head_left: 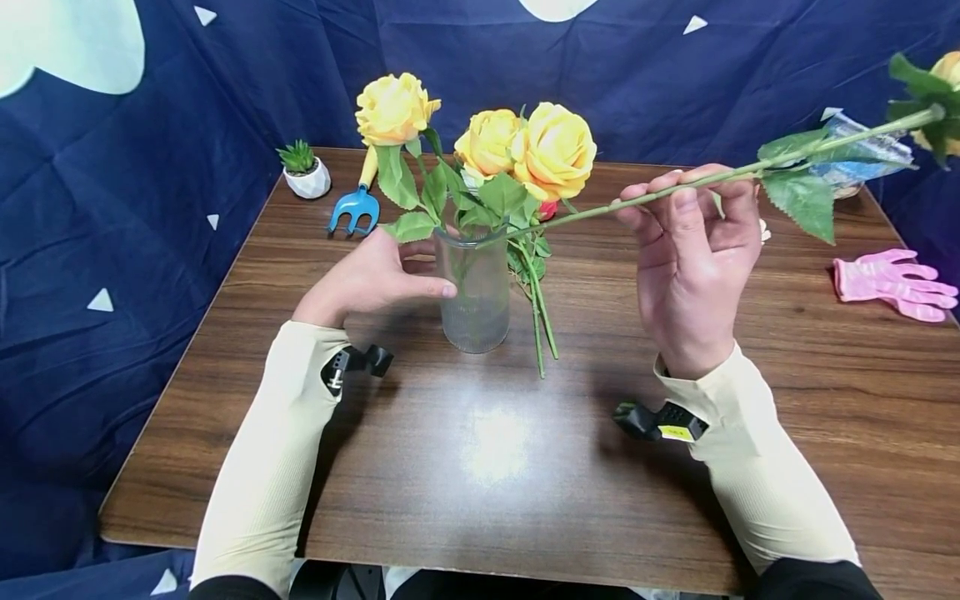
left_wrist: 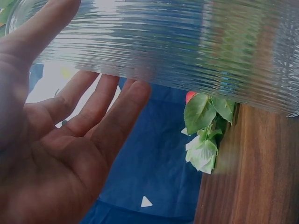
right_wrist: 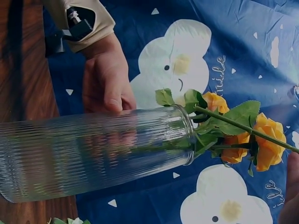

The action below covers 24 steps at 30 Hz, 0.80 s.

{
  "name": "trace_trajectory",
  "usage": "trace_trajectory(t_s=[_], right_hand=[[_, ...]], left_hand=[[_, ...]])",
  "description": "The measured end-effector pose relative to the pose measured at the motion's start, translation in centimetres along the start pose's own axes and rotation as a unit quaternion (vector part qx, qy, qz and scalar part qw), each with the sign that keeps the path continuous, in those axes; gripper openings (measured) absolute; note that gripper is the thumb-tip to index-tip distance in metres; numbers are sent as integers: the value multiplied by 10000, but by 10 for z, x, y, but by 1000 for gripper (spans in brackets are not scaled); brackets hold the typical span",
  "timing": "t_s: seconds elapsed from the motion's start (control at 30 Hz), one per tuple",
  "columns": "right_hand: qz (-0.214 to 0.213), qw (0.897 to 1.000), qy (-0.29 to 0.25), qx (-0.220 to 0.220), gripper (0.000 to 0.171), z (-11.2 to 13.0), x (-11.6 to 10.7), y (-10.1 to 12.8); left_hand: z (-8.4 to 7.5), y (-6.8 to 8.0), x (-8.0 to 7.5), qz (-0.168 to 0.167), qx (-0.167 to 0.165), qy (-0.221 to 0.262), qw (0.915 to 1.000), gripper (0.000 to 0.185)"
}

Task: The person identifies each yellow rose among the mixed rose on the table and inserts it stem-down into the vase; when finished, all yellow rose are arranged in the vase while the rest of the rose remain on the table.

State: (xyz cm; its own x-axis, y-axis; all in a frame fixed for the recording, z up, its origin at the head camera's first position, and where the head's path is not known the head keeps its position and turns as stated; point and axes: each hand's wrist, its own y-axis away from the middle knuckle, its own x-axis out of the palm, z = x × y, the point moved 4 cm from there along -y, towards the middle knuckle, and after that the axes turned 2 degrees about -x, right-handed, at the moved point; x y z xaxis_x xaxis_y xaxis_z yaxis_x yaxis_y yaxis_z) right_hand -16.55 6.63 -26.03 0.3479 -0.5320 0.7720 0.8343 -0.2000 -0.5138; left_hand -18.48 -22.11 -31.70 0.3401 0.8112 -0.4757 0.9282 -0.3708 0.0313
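Note:
A ribbed glass vase [head_left: 476,292] stands mid-table with three yellow roses [head_left: 553,150] in it. My left hand [head_left: 375,279] cups it, thumb on the near side and fingers behind. In the left wrist view the palm [left_wrist: 60,140] lies against the vase [left_wrist: 177,46]. My right hand [head_left: 690,196] pinches the long green stem [head_left: 600,210] of another yellow rose [head_left: 948,71], held almost level. Its cut end reaches the vase mouth. The right wrist view shows the vase [right_wrist: 93,154], the stem [right_wrist: 243,126] and the left hand [right_wrist: 105,79].
Loose flower stems [head_left: 540,325] lie on the wooden table [head_left: 480,467] just right of the vase, with a pale bud [left_wrist: 203,151]. At the back left are a small potted succulent [head_left: 303,171] and a blue hand rake [head_left: 356,208]. Pink gloves [head_left: 892,283] lie at the right edge.

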Motion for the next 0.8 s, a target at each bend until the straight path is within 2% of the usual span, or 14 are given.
trace_trajectory(t_s=[0.43,0.8], right_hand=[[195,9984,442,-294,7,-4,2,3],[577,9906,1102,-566,11,-11,4,10]], left_hand=[[0,-1,1,-10,47,164,9999,70],[0,-1,0,11,29,118,9999,69]])
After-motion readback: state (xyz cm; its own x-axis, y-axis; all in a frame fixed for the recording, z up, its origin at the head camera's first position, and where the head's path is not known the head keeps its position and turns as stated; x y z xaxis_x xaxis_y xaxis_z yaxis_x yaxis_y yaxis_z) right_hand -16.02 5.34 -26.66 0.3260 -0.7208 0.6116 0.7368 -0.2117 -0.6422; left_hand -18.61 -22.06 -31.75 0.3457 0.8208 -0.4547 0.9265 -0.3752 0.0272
